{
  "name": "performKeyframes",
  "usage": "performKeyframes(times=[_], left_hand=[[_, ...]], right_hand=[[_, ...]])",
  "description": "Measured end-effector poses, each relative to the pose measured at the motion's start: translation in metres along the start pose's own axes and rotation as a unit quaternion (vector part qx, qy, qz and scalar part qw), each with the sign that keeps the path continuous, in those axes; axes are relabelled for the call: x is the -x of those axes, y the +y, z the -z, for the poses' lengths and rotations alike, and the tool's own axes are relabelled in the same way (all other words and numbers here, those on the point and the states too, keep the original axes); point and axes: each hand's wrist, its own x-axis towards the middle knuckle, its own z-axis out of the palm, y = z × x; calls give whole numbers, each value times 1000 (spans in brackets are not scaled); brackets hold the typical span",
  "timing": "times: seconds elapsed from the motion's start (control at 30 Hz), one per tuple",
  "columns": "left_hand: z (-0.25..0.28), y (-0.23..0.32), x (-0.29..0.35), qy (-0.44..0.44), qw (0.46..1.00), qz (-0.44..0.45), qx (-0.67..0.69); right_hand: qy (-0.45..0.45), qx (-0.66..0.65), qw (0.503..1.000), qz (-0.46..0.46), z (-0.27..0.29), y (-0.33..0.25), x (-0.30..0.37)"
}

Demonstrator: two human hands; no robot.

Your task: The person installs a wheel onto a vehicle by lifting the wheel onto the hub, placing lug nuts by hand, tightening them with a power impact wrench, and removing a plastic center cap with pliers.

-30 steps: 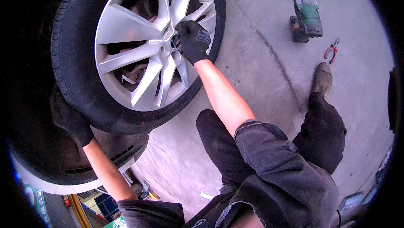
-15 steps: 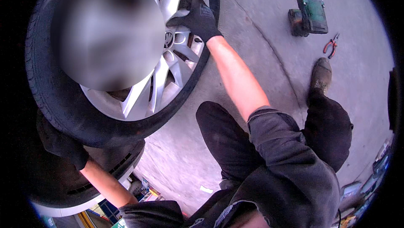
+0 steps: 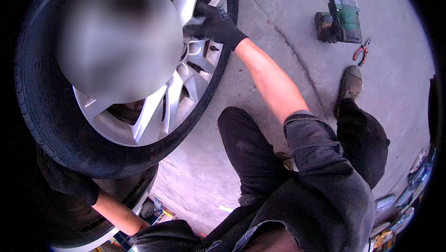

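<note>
Black-tyred silver alloy wheel stands upright, off the floor: gloved right hand fingers closed on a spoke, gloved left hand gripping the tread beneath; seating unconfirmed.

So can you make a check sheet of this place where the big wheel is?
Surface: grey concrete floor, with a curved crack line.
Job's things: black tyre on a silver spoked rim; part of the rim is blurred out.
Clutter: green power tool and red-handled pliers lying on the floor, apart from the wheel.
Hands: right hand, black-gloved, on the spokes near the hub; left hand, black-gloved, under the tyre's lower edge.
Cables: nothing seen.
Surroundings: person's dark trousers and boot; small coloured items at the lower edge, too small to tell.
</note>
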Motion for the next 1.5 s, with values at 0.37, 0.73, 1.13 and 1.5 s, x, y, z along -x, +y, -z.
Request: performKeyframes(times=[0.37, 0.73, 1.13, 1.5], left_hand=[[4, -14, 6, -29, 994, -50, -88], [2, -21, 12, -26, 995, -31, -96], [-3, -20, 11, 3, 998, -37, -47], [-2, -16, 4, -1, 997, -57, -54]], right_hand=[[37, 46, 998, -12, -11, -9, 12], [6, -126, 992, -3, -7, 17, 1], [262, 97, 960, 20, -23, 2, 21], [259, 86, 961, 42, -49, -26, 40]])
